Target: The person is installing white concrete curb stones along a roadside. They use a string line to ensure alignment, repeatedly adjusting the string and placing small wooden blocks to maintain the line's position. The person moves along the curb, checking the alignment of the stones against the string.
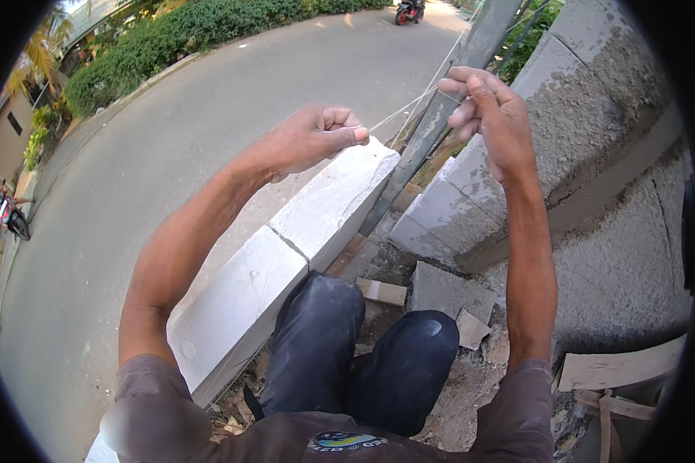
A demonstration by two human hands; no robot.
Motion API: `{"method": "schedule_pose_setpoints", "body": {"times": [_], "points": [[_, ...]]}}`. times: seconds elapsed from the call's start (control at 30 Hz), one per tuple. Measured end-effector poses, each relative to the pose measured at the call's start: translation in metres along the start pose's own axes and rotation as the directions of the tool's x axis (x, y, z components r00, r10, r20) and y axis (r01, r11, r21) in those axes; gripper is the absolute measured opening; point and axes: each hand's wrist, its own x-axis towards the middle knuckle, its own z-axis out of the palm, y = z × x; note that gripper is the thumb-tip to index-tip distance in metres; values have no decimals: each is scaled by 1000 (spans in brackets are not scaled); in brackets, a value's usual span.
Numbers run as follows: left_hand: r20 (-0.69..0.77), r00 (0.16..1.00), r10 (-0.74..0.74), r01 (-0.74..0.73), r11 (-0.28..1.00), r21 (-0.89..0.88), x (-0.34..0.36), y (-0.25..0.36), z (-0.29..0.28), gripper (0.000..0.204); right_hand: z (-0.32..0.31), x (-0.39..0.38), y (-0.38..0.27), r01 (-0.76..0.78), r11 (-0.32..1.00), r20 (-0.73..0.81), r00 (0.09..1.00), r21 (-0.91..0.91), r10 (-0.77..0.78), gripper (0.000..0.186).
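My left hand pinches a thin white string above the top of a row of white blocks. The string stretches right toward my right hand beside a grey upright pole. My right thumb and forefinger are on the string at the pole, with the other fingers loosely curled. More string runs down from the pole toward the far end of the blocks. My bent knees in dark trousers are beside the blocks.
A rendered grey block wall rises on the right. Rubble, broken slab pieces and wood scraps lie below. Beyond the blocks runs a road with a hedge, a parked scooter at left and another at top.
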Motion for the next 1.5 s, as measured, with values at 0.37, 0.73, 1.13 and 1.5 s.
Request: {"method": "schedule_pose_setpoints", "body": {"times": [0.37, 0.73, 1.13, 1.5], "points": [[-32, 972, -233, 218, 946, -240, -144, 15, 23, 31, 17, -23, -12, 112, 944, -430, 869, -311, -245, 35], [-389, 668, -634, 717, 688, 111, -327, 167, 59, 24, 123, -58, -139, 250, 965, 969, 247, -72, 9, 16], [-485, 157, -860, 889, 337, -311, -447, 299, 146, 22, 114, -36, -207, 236, 971, 998, -53, -22, 36, 16], [-538, -93, -838, 848, 216, -483, -532, 362, 183, 25, 181, -53, -283, 202, 972, 914, -404, 120, -29, 18]]}}
